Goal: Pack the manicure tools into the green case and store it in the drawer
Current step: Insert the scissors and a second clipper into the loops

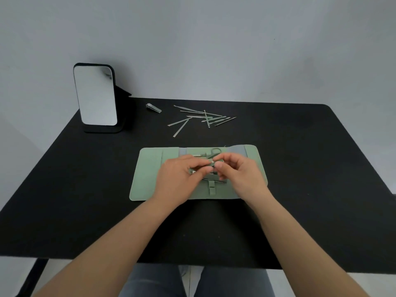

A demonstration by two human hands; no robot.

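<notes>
— grey-trousered knees [192, 281] sit lowest, tucked under the near edge of the black rectangular table [64, 189]. what is above them?

— two bare forearms reaching forward over the tabletop. the left hand [177, 179] and the right hand [240, 174] meet over the middle of the flat, opened pale green fabric case [147, 168].

— what are the hands gripping?

— the left hand's fingers are curled down onto a small silver metal tool [194, 172] lying in the case; whether they pinch it or only press it i cannot tell. the right hand's thumb and forefinger are drawn close together near a small pale piece at the case's centre, and i cannot tell if they actually hold it.

— anything already in the case?

— a pair of small green-handled scissors [214, 153] shows just beyond the fingertips, lying in the case's middle panel.

— and the rest of the tools?

— a loose scatter of thin silver-green manicure sticks and files [203, 117] lies on the table beyond the case, well apart from it. a small metal nail clipper [153, 108] lies left of that scatter. further left stands an upright rounded rectangular mirror on a black stand [96, 95], near the table's far left corner.
</notes>
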